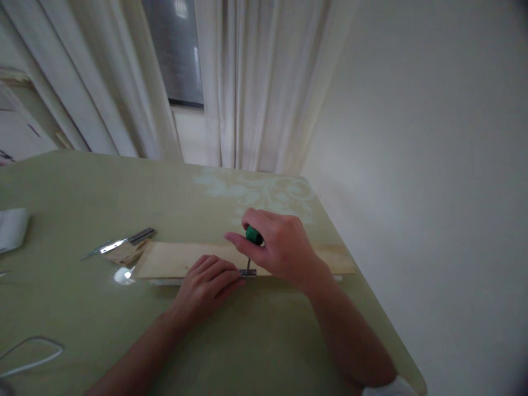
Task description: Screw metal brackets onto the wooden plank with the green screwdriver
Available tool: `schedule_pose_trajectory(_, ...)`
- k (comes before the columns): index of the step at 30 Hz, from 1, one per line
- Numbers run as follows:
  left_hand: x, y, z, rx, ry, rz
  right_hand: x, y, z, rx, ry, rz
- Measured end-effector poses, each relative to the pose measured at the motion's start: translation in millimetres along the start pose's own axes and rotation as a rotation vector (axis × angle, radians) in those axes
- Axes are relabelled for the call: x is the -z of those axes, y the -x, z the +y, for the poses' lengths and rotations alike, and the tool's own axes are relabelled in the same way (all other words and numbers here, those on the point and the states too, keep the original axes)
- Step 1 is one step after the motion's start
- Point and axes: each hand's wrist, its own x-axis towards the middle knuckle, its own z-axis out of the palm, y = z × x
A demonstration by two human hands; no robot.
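A long, pale wooden board [165,258] lies across the table. At its front edge sits a small metal hinge [248,272] with screw holes. My left hand [208,283] rests on the board, fingers together and bent, their tips holding the hinge's left end against the edge. Above the hinge, my right hand [284,245] is wrapped round the green handle of a screwdriver [253,235]. Its shaft points down and the tip meets the hinge; any screw under it is too small to make out.
Left of the board lie a dark and shiny metal strip [124,242], apparently another piece of hardware, and a torn brown scrap [126,253]. A white packet [13,228] and a white cable [35,352] are farther left. The green table [91,192] ends at a wall on the right.
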Motion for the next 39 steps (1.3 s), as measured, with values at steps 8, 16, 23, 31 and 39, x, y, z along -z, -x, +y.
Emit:
schedule_pose_trajectory(8,12.8,-8.0,3.2,-0.029,-0.077,0.023,-0.3,3.4,2.1,-0.003,0.029,0.010)
schedule_pose_trajectory(16,88.5,11.9,-86.5,0.987,-0.319,0.282,5.7,8.5,-1.6,0.014,0.039,-0.005)
schedule_pose_trajectory(23,126.1,68.6,-131.5,1.461,-0.602,0.005,5.8,7.7,-1.8,0.000,0.040,-0.021)
schedule_pose_trajectory(31,123.4,73.5,-136.7,1.509,-0.605,-0.098,7.2,9.9,-1.5,-0.032,0.026,-0.054)
schedule_pose_trajectory(39,127.0,88.2,-152.4,1.464,-0.709,-0.024,16.7,10.6,-7.2,-0.072,0.021,-0.131)
